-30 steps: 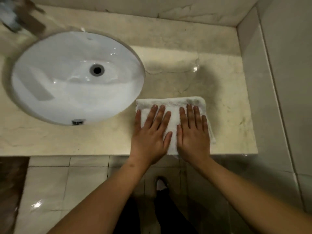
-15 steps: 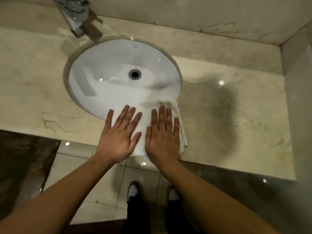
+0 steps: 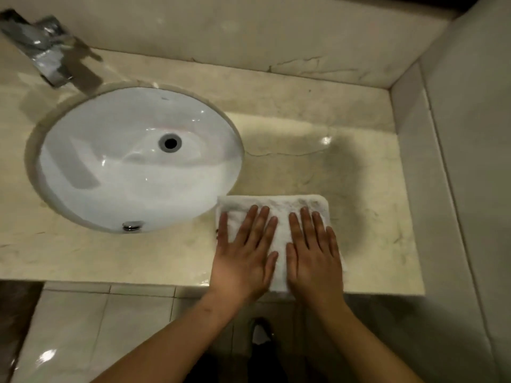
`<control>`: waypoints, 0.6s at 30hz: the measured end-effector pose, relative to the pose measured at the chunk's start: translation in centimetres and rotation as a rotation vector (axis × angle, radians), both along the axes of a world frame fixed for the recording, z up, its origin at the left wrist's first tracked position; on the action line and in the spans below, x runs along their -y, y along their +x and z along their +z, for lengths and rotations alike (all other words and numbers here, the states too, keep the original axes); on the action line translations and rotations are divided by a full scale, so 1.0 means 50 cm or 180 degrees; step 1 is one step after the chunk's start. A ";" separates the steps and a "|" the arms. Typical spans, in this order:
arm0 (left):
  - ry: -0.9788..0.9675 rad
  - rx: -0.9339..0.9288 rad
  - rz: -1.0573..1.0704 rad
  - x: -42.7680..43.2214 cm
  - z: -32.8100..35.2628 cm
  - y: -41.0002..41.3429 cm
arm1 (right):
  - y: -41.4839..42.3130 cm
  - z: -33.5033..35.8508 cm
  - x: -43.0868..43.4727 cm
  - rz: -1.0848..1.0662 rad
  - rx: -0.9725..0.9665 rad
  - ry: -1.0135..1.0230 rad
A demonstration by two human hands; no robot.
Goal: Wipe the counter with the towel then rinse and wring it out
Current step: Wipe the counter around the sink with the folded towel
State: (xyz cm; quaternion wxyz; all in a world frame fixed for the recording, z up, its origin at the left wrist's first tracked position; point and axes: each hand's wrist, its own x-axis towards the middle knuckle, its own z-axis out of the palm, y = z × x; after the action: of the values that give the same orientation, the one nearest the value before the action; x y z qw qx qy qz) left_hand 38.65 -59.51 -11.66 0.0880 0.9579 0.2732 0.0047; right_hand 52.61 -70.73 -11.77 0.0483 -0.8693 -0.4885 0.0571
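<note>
1. towel (image 3: pixel 276 207): white, folded to a rectangle; lies flat on the counter (image 3: pixel 365 194) just right of the sink (image 3: pixel 83 167); its left edge is close to the sink's rim, not over it; its near end reaches the counter's front edge
2. left hand (image 3: pixel 243 261): palm down, fingers straight and slightly spread; presses flat on the half of the towel nearer the sink; grips nothing
3. right hand (image 3: pixel 315 261): same pose, palm down, fingers straight; presses on the half of the towel farther from the sink; grips nothing; a strip of towel shows between the two hands
4. sink: white oval bowl sunk into the beige marble counter; drain (image 3: pixel 170 142) at its centre; small metal fitting (image 3: pixel 132 225) on its near wall
5. tap (image 3: pixel 41 51): chrome, behind the sink at its far left; blurred
6. right of the sink, past the towel: bare counter with a dark shadow, running to the side wall (image 3: pixel 470 161)
7. in front of the sink, below counter level: pale floor tiles (image 3: pixel 83 327); a shoe (image 3: pixel 260 334) shows between the forearms
</note>
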 end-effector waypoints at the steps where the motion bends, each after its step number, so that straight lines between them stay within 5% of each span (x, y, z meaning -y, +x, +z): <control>1: -0.0053 -0.0012 -0.0050 0.012 0.001 0.039 | 0.033 0.004 0.018 -0.0052 0.0023 -0.0029; 18: 0.0050 -0.0269 -0.0161 -0.227 0.007 0.305 | 0.290 -0.001 -0.208 -0.0170 0.0044 0.0063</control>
State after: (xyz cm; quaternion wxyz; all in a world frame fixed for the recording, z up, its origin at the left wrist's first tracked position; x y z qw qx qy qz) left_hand 53.90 -48.17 -11.29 0.0690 0.9645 0.2524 -0.0358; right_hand 67.11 -60.32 -11.82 0.0550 -0.8820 -0.4659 0.0449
